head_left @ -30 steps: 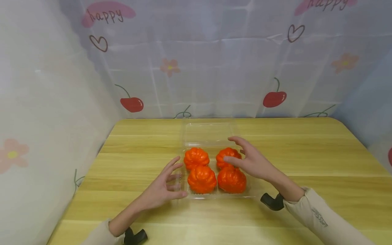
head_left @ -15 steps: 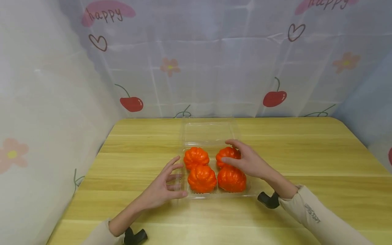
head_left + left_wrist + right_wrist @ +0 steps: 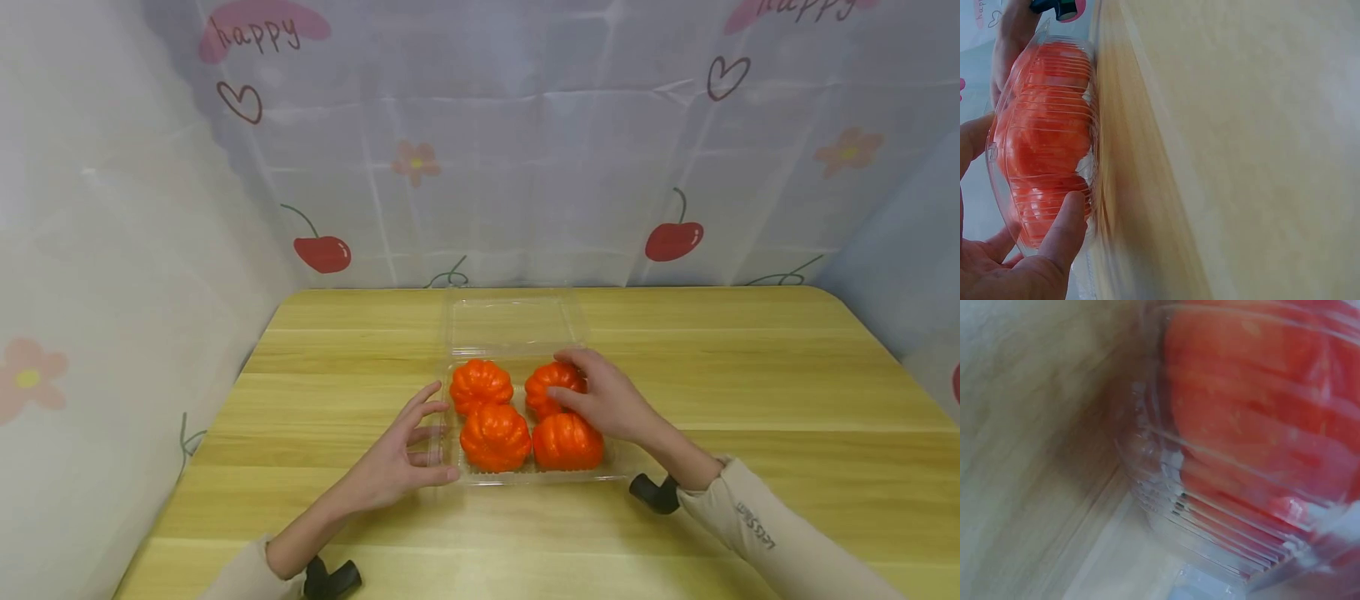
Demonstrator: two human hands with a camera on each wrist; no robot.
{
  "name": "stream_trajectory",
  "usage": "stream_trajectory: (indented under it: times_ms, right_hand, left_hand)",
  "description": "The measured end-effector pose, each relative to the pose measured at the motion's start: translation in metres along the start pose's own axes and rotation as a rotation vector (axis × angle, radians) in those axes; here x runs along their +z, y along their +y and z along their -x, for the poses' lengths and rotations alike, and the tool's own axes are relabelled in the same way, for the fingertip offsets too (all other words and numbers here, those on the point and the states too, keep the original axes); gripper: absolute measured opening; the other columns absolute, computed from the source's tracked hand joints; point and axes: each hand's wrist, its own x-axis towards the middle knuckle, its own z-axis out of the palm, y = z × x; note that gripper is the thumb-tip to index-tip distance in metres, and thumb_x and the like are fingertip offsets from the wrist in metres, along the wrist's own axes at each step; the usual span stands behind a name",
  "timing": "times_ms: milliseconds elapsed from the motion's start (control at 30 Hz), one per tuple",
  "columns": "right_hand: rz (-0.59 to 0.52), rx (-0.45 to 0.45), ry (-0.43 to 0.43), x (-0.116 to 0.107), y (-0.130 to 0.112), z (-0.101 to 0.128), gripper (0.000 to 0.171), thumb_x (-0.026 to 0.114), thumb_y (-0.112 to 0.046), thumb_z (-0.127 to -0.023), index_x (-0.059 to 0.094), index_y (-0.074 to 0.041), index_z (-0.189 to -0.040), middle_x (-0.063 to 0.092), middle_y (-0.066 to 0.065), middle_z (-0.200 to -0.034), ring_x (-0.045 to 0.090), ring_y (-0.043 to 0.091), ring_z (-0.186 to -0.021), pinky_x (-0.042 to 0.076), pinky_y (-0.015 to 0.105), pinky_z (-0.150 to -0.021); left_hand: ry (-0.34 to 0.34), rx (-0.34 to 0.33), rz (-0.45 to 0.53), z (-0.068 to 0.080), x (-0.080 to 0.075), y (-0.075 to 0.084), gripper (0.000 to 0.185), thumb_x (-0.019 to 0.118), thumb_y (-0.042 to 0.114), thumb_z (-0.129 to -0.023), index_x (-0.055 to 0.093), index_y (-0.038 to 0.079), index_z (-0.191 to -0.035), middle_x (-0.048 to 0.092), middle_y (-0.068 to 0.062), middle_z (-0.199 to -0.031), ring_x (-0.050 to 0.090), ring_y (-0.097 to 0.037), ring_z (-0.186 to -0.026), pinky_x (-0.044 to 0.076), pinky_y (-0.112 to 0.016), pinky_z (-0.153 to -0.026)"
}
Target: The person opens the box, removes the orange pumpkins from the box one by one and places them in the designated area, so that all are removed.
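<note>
"happy" in dark handwriting on a pink blotch (image 3: 264, 32) at the upper left of the backdrop curtain (image 3: 510, 167). Same word partly cut off by the frame edge on a second pink blotch (image 3: 798, 12) at the upper right. Small dark print on the right sleeve (image 3: 753, 525), too small to read with certainty. Nothing legible in either wrist view.

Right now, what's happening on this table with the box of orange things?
A person works at a clear plastic clamshell box on a wooden table; its lid lies open toward the back. Four orange pumpkins sit inside. The right hand has its fingers curled over the back-right pumpkin. The left hand steadies the box's left wall with straight fingers, thumb against the near-left corner.
</note>
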Motion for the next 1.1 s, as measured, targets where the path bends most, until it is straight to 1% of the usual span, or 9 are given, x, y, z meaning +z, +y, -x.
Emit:
stream_trajectory:
  times_ms: [267, 433, 533, 733, 900, 1100]
  right_hand:
    - [0.081, 0.017, 0.031, 0.0041, -0.0008, -0.0012, 0.046, 0.07, -0.015, -0.092, 0.057, 0.009, -0.129, 0.058, 0.022, -0.123, 0.055, 0.039, -0.112, 0.046, 0.056, -0.096]
    - [0.13, 0.035, 0.02, 0.0032, -0.0011, -0.0023, 0.048, 0.07, -0.014, -0.092, 0.056, 0.011, -0.13, 0.058, 0.025, -0.124, 0.055, 0.042, -0.114, 0.044, 0.057, -0.099]
    - [0.138, 0.035, 0.01, 0.003, -0.0008, -0.0024, 0.048, 0.07, -0.014, -0.091, 0.056, 0.011, -0.131, 0.059, 0.026, -0.125, 0.054, 0.043, -0.116, 0.043, 0.057, -0.101]
    - [0.114, 0.03, 0.013, 0.0033, -0.0005, -0.0015, 0.048, 0.071, -0.013, -0.091, 0.056, 0.01, -0.131, 0.059, 0.024, -0.127, 0.054, 0.042, -0.117, 0.043, 0.057, -0.101]
    - [0.09, 0.008, 0.028, 0.0037, -0.0003, -0.0015, 0.045, 0.071, -0.01, -0.091, 0.058, 0.008, -0.129, 0.059, 0.023, -0.127, 0.054, 0.041, -0.117, 0.044, 0.057, -0.099]
    - [0.027, -0.011, 0.051, 0.0049, 0.0017, 0.0001, 0.042, 0.073, -0.006, -0.088, 0.06, 0.007, -0.126, 0.063, 0.017, -0.118, 0.058, 0.032, -0.1, 0.049, 0.049, -0.089]
  left_hand:
    - [0.007, -0.003, 0.0, -0.0005, 0.0005, 0.0002, 0.102, 0.083, 0.012, -0.081, 0.017, 0.02, -0.158, 0.025, -0.012, -0.156, 0.041, -0.042, -0.134, 0.05, -0.041, -0.098]
    - [0.0, 0.014, 0.008, -0.0006, -0.0001, -0.0009, 0.101, 0.082, 0.012, -0.082, 0.017, 0.017, -0.158, 0.025, -0.015, -0.156, 0.04, -0.044, -0.133, 0.05, -0.042, -0.098]
    - [-0.001, 0.019, 0.011, -0.0007, -0.0001, -0.0016, 0.1, 0.082, 0.011, -0.082, 0.017, 0.017, -0.158, 0.026, -0.016, -0.155, 0.04, -0.045, -0.133, 0.05, -0.042, -0.098]
    - [0.002, 0.009, 0.025, -0.0006, 0.0008, -0.0017, 0.101, 0.082, 0.011, -0.081, 0.018, 0.019, -0.158, 0.025, -0.014, -0.156, 0.04, -0.044, -0.133, 0.05, -0.04, -0.097]
    - [0.005, -0.001, 0.029, -0.0001, 0.0006, -0.0014, 0.103, 0.083, 0.01, -0.08, 0.017, 0.022, -0.158, 0.025, -0.011, -0.156, 0.04, -0.041, -0.134, 0.05, -0.039, -0.097]
    - [0.007, 0.004, 0.019, -0.0002, 0.0009, -0.0017, 0.102, 0.083, 0.01, -0.081, 0.017, 0.021, -0.158, 0.025, -0.011, -0.156, 0.041, -0.042, -0.133, 0.05, -0.04, -0.097]
